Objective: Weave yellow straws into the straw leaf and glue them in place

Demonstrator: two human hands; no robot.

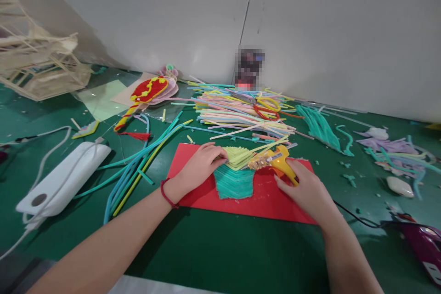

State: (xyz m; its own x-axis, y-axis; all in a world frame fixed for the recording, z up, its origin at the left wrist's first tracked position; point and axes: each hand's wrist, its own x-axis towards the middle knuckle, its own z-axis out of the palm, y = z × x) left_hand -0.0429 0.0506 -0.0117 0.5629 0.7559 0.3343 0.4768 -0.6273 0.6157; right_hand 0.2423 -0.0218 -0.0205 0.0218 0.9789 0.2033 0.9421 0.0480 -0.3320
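A red board (275,202) lies flat before me. On it is a shape of pipe cleaners laid side by side, its lower part teal (234,185) and its upper part of slanting yellow pipe cleaners (237,156). My left hand (203,164) rests on the board, thumb and fingertips pinched at the left edge of the yellow rows. In my right hand (306,188) is a yellow hot glue gun (281,158), its taped front end pointing left at the right edge of those rows. The nozzle tip is hard to make out against the yellow strips.
Behind the board lies a pile of pastel pipe cleaners (227,115) with scissors (267,109) on top. Left are a white power strip (65,179), loose blue-green pipe cleaners (138,165) and a red-yellow fan-shaped craft (148,89). Right are teal strips (320,128), scraps and a purple tool (420,243).
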